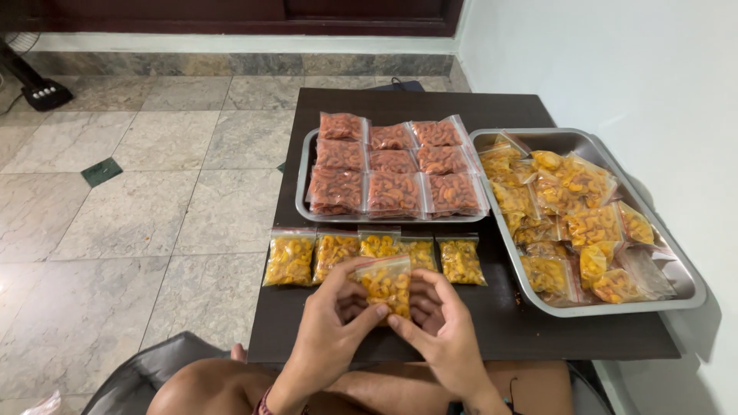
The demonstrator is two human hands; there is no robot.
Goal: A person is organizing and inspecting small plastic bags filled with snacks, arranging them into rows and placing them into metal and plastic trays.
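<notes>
My left hand (pixel 332 327) and my right hand (pixel 442 327) together hold a small clear bag of yellow snacks (pixel 384 283) upright at the near edge of the dark table (pixel 500 327). The thumbs and fingers of both hands pinch its lower part. Just behind it lies a row of several filled yellow snack bags (pixel 290 260), flat on the table.
A steel tray (pixel 304 165) at the back holds several bags of reddish-brown snacks (pixel 392 190). A larger steel tray (pixel 669 265) on the right is heaped with yellow snack bags. A white wall stands to the right, a tiled floor to the left, with a fan base (pixel 46 94) far left.
</notes>
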